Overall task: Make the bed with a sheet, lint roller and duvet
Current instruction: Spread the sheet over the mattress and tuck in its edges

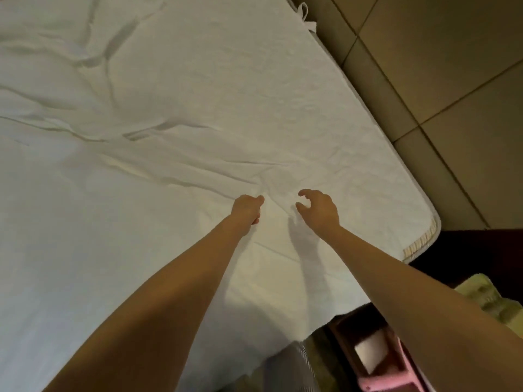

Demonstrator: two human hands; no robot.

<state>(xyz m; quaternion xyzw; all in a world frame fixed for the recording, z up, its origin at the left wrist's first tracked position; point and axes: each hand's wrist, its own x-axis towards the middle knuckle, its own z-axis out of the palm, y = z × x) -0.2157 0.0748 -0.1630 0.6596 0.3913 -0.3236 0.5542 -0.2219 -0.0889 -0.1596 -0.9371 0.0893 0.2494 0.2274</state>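
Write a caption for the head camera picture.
The left hand grips the wrinkled white sheet while the right hand hovers open.

The sheet [85, 193] is seen as white cloth, matt, creased in long folds across the left and middle of the frame; a pebbled, quilted texture is shown toward the upper right. At the right edge the mattress [418, 241] corner is finished with a pale, ribbed cloth trim. The panels [452, 66] in the upper right are rendered as tan, smooth, faintly sheened padding divided by seams. At the lower right a pink item [390, 380] appears as smooth plastic, and a yellow-green cloth [486, 295] above it looks fuzzy.
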